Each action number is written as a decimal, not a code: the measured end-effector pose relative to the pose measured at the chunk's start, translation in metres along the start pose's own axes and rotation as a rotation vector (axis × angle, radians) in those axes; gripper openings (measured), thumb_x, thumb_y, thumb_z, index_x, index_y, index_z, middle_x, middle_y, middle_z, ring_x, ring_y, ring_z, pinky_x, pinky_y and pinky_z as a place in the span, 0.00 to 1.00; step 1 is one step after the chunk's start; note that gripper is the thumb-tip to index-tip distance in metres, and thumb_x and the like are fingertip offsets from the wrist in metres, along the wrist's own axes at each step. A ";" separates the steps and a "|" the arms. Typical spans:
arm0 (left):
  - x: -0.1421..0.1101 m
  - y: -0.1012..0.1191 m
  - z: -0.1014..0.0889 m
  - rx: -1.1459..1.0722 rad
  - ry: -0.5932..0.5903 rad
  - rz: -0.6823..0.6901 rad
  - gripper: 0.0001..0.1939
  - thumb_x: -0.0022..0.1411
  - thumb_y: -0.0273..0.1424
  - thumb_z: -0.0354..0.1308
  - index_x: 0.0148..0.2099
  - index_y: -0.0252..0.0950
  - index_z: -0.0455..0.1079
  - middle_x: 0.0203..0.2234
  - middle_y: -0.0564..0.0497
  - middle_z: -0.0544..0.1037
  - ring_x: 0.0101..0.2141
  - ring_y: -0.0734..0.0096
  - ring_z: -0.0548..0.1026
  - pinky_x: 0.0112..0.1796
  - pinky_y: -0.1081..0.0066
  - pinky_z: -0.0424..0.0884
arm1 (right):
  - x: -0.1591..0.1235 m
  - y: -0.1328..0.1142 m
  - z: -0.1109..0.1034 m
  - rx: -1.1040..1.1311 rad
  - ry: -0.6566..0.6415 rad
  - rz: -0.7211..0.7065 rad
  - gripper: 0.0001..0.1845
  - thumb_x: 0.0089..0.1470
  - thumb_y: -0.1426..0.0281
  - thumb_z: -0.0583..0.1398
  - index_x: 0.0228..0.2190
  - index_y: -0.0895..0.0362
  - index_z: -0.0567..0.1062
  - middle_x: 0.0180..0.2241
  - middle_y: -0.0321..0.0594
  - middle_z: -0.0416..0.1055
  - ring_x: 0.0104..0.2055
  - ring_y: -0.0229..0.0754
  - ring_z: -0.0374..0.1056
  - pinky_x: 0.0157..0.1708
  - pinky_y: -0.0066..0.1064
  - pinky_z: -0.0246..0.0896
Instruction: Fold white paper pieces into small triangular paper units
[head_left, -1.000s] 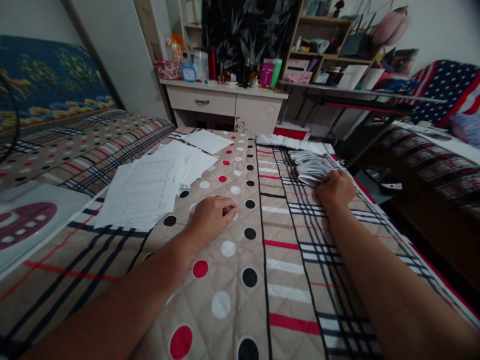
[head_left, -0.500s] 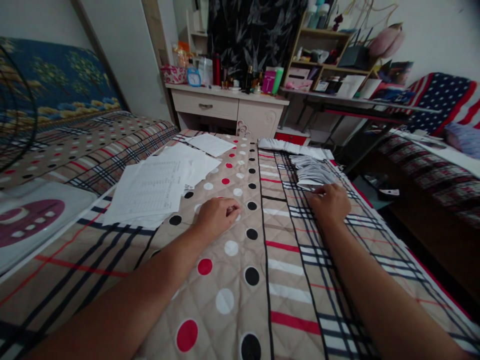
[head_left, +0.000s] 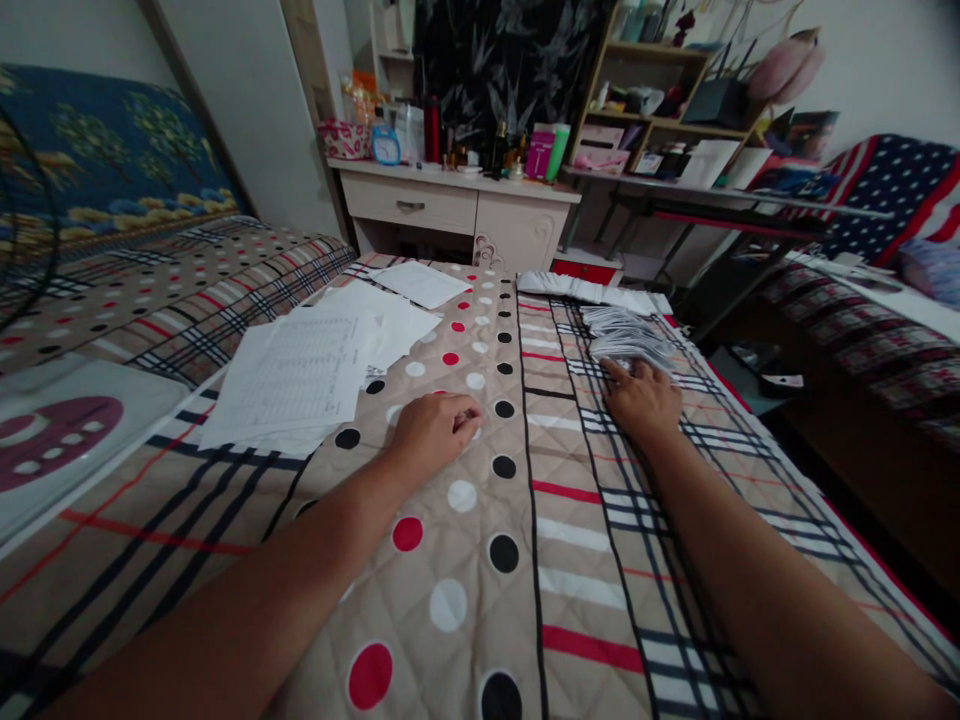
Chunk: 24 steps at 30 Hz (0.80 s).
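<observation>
My left hand (head_left: 433,428) rests as a loose fist on the dotted part of the quilt (head_left: 480,560), with nothing visible in it. My right hand (head_left: 639,398) lies palm down on the plaid part, fingers stretched forward and touching the near edge of a fanned stack of small white slips (head_left: 626,338). A longer row of white slips (head_left: 585,290) lies beyond that stack. Printed paper sheets (head_left: 300,375) are spread to the left of my left hand.
A white sheet (head_left: 421,282) lies farther back on the quilt. A white dresser (head_left: 450,205) crowded with bottles and a blue clock stands behind. Shelves and a desk (head_left: 675,180) are at the back right. The quilt's right edge drops to the floor.
My right hand has drawn back from the fanned slips and moved left, its fingers opening flat on the quilt. My left hand has stayed in place.
</observation>
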<state>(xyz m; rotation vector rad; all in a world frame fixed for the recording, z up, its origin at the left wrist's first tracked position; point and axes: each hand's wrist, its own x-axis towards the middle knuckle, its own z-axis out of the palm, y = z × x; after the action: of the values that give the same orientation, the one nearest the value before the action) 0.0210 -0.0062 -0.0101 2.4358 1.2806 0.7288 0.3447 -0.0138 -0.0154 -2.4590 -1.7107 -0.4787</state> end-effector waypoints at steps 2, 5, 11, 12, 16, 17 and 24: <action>0.000 0.000 0.000 0.004 0.006 -0.002 0.06 0.59 0.32 0.59 0.36 0.41 0.77 0.24 0.53 0.77 0.25 0.71 0.72 0.29 0.71 0.61 | 0.000 0.000 0.000 0.016 -0.003 0.003 0.26 0.58 0.67 0.52 0.58 0.43 0.69 0.51 0.52 0.68 0.52 0.58 0.62 0.46 0.50 0.58; 0.001 0.000 -0.001 -0.009 0.006 -0.002 0.06 0.59 0.31 0.59 0.36 0.40 0.77 0.25 0.53 0.77 0.26 0.70 0.73 0.29 0.71 0.63 | -0.005 -0.002 -0.005 0.020 0.025 0.004 0.24 0.58 0.68 0.51 0.55 0.48 0.72 0.51 0.52 0.69 0.50 0.57 0.63 0.45 0.48 0.58; 0.002 0.000 -0.001 -0.055 0.014 -0.003 0.06 0.58 0.31 0.59 0.36 0.39 0.77 0.24 0.53 0.78 0.27 0.70 0.73 0.30 0.71 0.64 | -0.037 -0.028 -0.027 0.084 0.115 -0.114 0.18 0.60 0.72 0.51 0.40 0.59 0.80 0.42 0.52 0.75 0.46 0.54 0.67 0.44 0.43 0.59; 0.002 0.000 -0.001 -0.056 0.014 -0.005 0.06 0.58 0.31 0.59 0.36 0.39 0.77 0.25 0.53 0.78 0.27 0.70 0.73 0.30 0.71 0.64 | -0.045 -0.038 -0.030 0.144 0.115 -0.171 0.18 0.59 0.74 0.51 0.41 0.59 0.80 0.42 0.51 0.75 0.45 0.52 0.67 0.44 0.41 0.60; 0.000 0.001 0.001 -0.082 0.001 -0.003 0.07 0.60 0.32 0.58 0.37 0.39 0.78 0.27 0.52 0.79 0.28 0.69 0.74 0.31 0.70 0.65 | -0.078 -0.089 -0.038 0.397 0.098 -0.496 0.18 0.60 0.74 0.52 0.46 0.61 0.77 0.48 0.49 0.73 0.48 0.49 0.67 0.49 0.39 0.62; -0.003 0.001 -0.001 -0.106 -0.003 -0.002 0.08 0.59 0.31 0.58 0.39 0.39 0.78 0.27 0.51 0.79 0.30 0.68 0.74 0.32 0.70 0.66 | -0.085 -0.100 -0.039 0.430 0.094 -0.559 0.18 0.60 0.74 0.52 0.47 0.61 0.76 0.49 0.49 0.73 0.49 0.50 0.66 0.50 0.40 0.62; -0.051 -0.016 -0.058 -0.299 -0.282 0.086 0.08 0.57 0.27 0.60 0.39 0.37 0.79 0.34 0.50 0.81 0.32 0.72 0.76 0.34 0.74 0.70 | -0.094 -0.119 -0.041 0.594 0.111 -0.693 0.17 0.60 0.76 0.51 0.46 0.62 0.76 0.47 0.51 0.73 0.49 0.52 0.67 0.51 0.44 0.65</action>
<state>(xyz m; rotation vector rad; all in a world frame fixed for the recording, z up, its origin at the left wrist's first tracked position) -0.0466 -0.0381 0.0154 2.2607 0.8965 0.5294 0.1970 -0.0657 -0.0173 -1.3917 -2.2168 -0.1114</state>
